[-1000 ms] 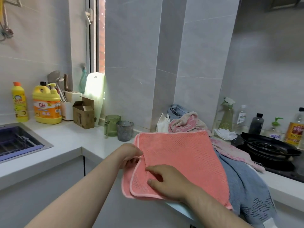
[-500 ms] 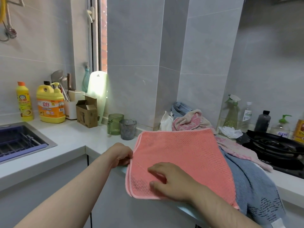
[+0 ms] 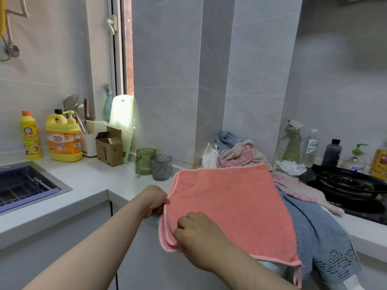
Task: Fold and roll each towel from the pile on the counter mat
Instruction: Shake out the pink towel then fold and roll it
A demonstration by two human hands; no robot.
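A coral-pink waffle towel [image 3: 228,204], folded double, lies spread on the counter corner over a pale mat [image 3: 270,265] whose edge peeks out below it. My left hand [image 3: 154,200] pinches the towel's left edge. My right hand [image 3: 195,233] rests on its near left corner with fingers curled at the hem. Behind and to the right lies the towel pile: a beige-pink towel [image 3: 240,154], a striped blue cloth [image 3: 227,138], a pale pink towel [image 3: 299,190] and a blue towel [image 3: 318,233] hanging over the counter edge.
A green cup [image 3: 145,161] and a grey glass [image 3: 160,167] stand just left of the towel. A black gas stove [image 3: 347,185] with bottles behind it sits at the right. At the left are a sink [image 3: 23,188], detergent bottles [image 3: 62,141] and a cardboard box [image 3: 110,146].
The towel's near left corner now lies flatter, its two layers lined up. My right hand slid toward that corner and my left hand shifted its pinch along the left edge.
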